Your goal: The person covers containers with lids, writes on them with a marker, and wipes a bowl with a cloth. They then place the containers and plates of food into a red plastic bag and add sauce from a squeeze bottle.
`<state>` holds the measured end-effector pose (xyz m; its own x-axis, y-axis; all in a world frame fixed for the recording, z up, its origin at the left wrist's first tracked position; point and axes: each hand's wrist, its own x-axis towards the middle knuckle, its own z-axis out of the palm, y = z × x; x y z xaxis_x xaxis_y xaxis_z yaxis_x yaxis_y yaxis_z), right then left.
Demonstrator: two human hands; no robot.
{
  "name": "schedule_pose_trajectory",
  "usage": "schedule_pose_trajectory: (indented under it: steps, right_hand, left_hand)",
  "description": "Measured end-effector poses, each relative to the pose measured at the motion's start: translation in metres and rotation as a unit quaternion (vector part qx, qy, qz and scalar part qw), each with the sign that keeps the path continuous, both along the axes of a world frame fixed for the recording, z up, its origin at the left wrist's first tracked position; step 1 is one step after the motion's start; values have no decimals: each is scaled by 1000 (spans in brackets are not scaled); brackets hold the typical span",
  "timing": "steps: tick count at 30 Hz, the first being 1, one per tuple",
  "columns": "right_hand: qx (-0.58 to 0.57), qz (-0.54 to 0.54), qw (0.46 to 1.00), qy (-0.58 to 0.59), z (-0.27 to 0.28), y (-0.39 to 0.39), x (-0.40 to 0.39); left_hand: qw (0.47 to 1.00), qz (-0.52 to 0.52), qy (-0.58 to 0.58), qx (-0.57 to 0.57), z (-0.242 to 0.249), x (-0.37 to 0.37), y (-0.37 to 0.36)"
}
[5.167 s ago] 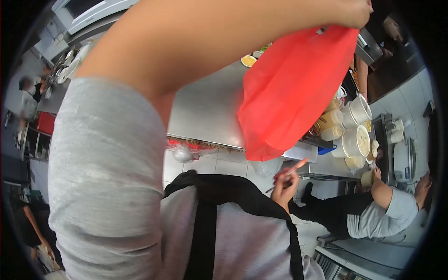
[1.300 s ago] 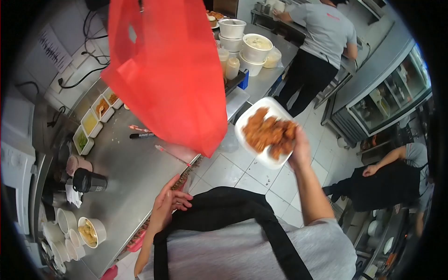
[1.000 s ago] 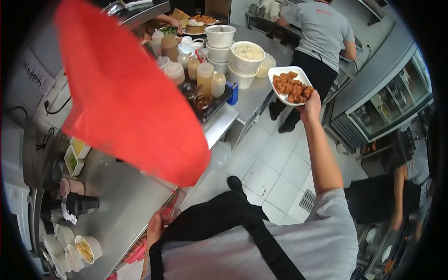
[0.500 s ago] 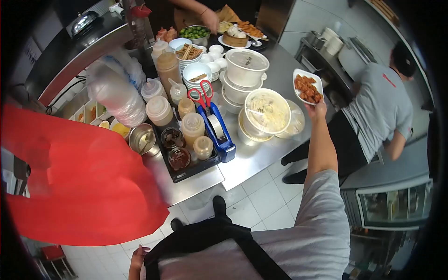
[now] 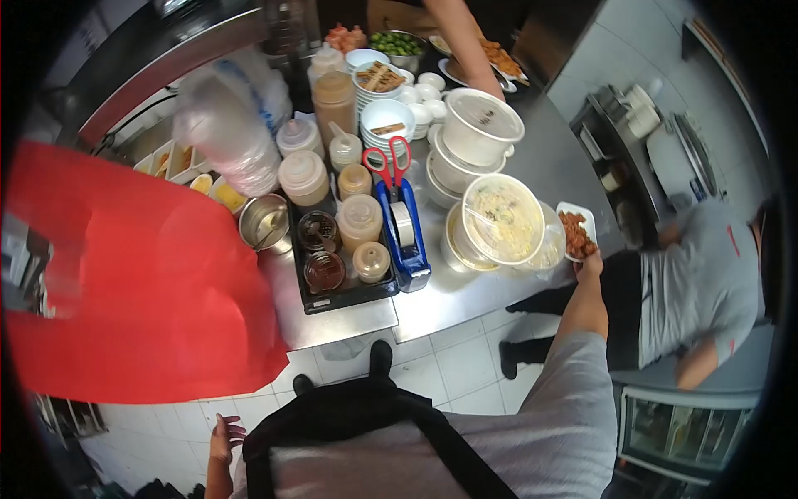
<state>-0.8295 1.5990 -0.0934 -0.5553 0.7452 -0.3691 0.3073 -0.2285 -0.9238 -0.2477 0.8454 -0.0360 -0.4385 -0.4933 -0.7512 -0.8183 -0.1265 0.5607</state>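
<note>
My right hand [image 5: 590, 265] grips the near edge of a white dish [image 5: 587, 218] at the right side of the steel counter. Reddish-brown pieces of food [image 5: 575, 236] fill the dish. Just left of it are a clear-wrapped bundle [image 5: 549, 248] and a large lidded tub [image 5: 502, 219] with pale yellow contents. Low beside my apron, my left hand [image 5: 226, 437] hangs over the floor with its fingers apart and nothing in it.
A black tray [image 5: 349, 298] carries sauce bottles and a blue tape dispenser [image 5: 411, 270] with red scissors [image 5: 389, 158]. White tubs [image 5: 484, 125] are stacked behind. A red bag [image 5: 150, 283] fills the left. A co-worker [image 5: 698, 274] bends at the right; another person's arm [image 5: 462, 41] reaches across the back.
My right hand and the dish have moved down, closer to the counter's right edge. My left hand's fingers have spread. The other person's arm reaches further in, and the view has shifted.
</note>
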Motion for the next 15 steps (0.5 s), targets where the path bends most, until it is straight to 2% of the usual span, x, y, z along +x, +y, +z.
schedule_pose_trajectory:
  steps: [4, 5, 6, 7, 9, 10, 11, 12, 13, 15]
  right_hand:
    - [-18, 31, 997, -71, 22, 1, -3]
    - [25, 9, 998, -65, 5, 23, -13]
    - [105, 27, 993, -34, 0, 39, -16]
    - [432, 87, 854, -276, 9, 63, -22]
    - [463, -118, 857, -191, 71, -1, -7]
    - [427, -201, 871, -135, 116, -31, -1]
    - [516, -170, 840, -9, 163, -73, 29]
    - [601, -141, 768, 172, 192, -87, 40]
    - [602, -115, 716, 333, 225, -117, 57]
    - [552, -151, 667, 478, 299, -264, 142]
  left_hand:
    - [999, -3, 11, 31, -17, 29, -12]
    - [999, 7, 23, 38, -30, 42, -18]
    - [999, 25, 23, 39, -39, 55, -20]
    - [999, 32, 0, 11, -28, 51, -14]
    - [998, 60, -4, 12, -42, 70, -22]
    - [999, 53, -11, 9, -39, 74, -23]
    - [999, 48, -3, 0, -40, 80, -27]
    - [999, 42, -3, -8, -39, 87, -29]
    - [999, 36, 10, -17, -42, 97, -34]
    - [999, 46, 23, -12, -53, 116, -49]
